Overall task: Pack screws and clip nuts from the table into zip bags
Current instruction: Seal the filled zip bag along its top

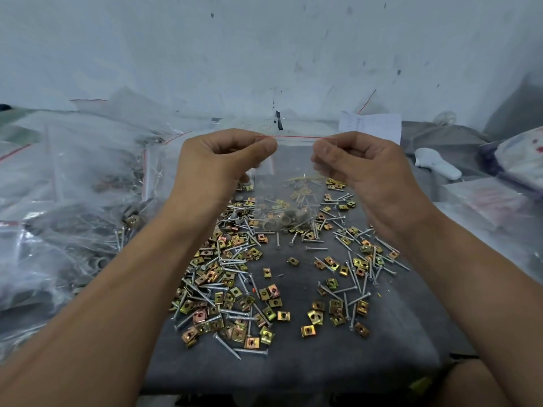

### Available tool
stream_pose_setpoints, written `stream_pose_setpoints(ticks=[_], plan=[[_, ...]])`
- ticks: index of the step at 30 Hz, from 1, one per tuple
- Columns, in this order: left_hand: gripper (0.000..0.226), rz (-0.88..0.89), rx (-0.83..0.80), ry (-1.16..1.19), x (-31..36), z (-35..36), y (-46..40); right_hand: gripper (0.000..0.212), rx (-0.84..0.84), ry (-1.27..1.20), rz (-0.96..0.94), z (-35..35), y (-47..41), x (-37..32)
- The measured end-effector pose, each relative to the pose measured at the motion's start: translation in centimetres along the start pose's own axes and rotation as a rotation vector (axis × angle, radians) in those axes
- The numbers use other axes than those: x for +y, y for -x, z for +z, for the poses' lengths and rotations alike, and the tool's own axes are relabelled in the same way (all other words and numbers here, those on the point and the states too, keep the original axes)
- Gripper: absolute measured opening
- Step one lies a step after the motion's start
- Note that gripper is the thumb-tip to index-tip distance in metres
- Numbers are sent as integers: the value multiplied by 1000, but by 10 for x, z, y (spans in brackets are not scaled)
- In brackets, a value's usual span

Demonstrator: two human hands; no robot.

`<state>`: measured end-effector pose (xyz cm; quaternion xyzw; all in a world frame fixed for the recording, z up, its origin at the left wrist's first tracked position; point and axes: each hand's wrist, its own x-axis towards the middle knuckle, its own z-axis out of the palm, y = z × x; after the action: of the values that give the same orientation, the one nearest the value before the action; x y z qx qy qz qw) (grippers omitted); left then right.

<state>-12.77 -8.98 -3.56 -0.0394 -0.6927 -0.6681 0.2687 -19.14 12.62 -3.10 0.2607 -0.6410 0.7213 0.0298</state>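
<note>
**Sealing the filled bag**

We pinch the red-striped top edge of a clear plastic zip bag (pixel 289 177) between both hands – left hand (pixel 223 160), right hand (pixel 361 163), fingers closed on its corners – likely to press it shut. It hangs above the grey bench (pixel 293 365), strewn with brass-coloured square clip nuts (pixel 232 315) and slim silver screws (pixel 226 262).

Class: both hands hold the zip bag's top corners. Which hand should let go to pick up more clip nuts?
Probably the left hand: the densest clip nuts lie below it, while the right hand keeps the zip bag up.
</note>
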Motion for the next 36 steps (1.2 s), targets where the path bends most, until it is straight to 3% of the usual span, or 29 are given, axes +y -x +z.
stream_pose_setpoints(ticks=[5,17,23,32,36], plan=[[16,3,4,55,1,0,0,22,-30,93,-48,-6,-1,-5],[4,-25,-31,87,-3,6,-2,19,-64,5,-95,-1,-1,-6],[25,-53,-110,111,-7,11,0,23,-65,-33,-73,2,-1,-3],[19,-59,-89,79,-8,14,0,24,6,47,-112,2,0,-2],[7,-64,-60,115,-4,16,0,26,-46,26,-69,2,0,-3]])
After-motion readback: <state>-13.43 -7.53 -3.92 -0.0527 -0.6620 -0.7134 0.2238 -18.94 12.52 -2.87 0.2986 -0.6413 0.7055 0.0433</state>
